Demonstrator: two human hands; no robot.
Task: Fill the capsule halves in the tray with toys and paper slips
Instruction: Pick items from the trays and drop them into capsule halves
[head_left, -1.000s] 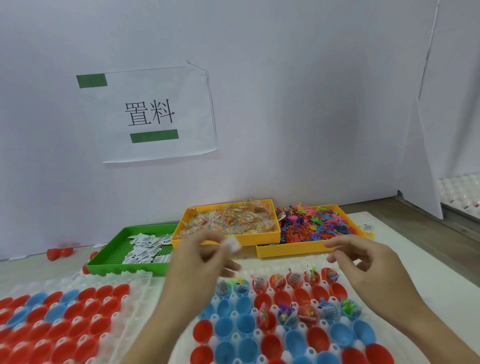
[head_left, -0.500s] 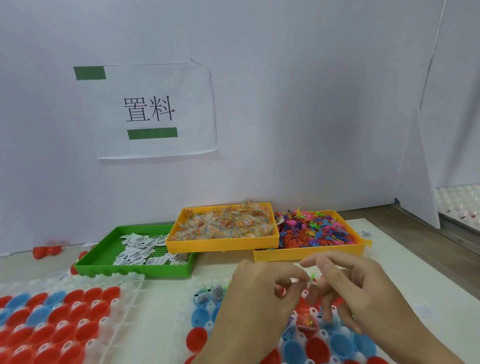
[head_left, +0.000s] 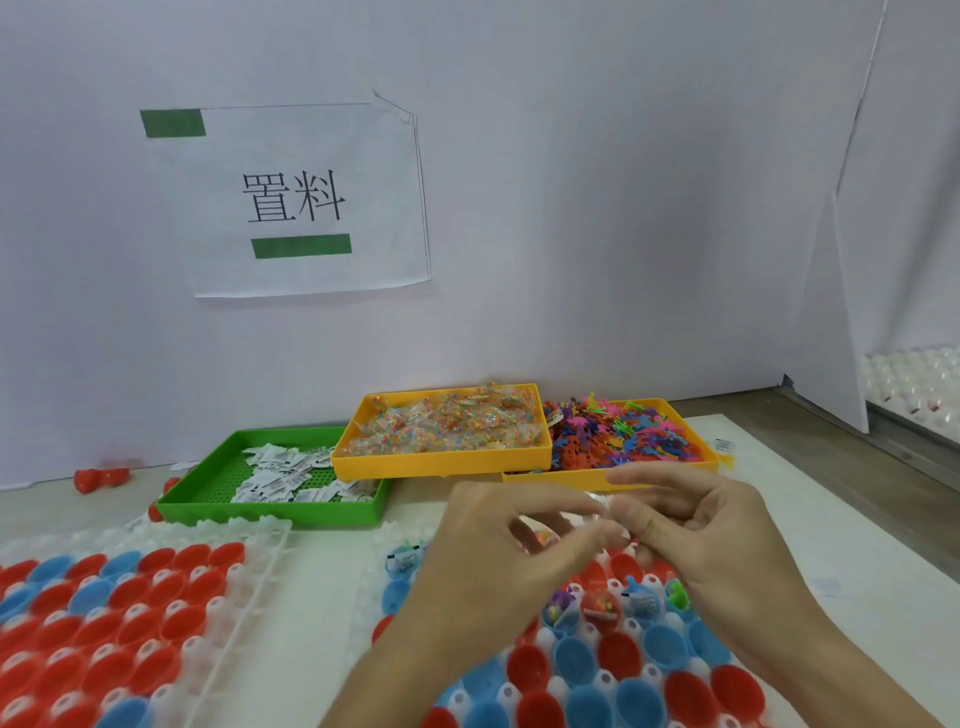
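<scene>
Partly hidden, small packet (head_left: 597, 506) pinched between left hand (head_left: 498, 551), right hand (head_left: 711, 540) fingers; blurred.

Three bins stand behind two capsule trays: slips bin (head_left: 208, 483) left, packets bin (head_left: 441, 460) middle, toys bin (head_left: 696, 431) right; near tray (head_left: 597, 675) right of spare tray (head_left: 104, 623).

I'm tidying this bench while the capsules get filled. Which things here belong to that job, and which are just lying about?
Part of the job:
capsule tray under both hands
green tray of paper slips
orange tray of bagged toys
orange tray of loose plastic toys
left hand and right hand, fingertips meeting over something small

Lying about:
second capsule tray at left
loose red capsule halves
wall sign
</scene>
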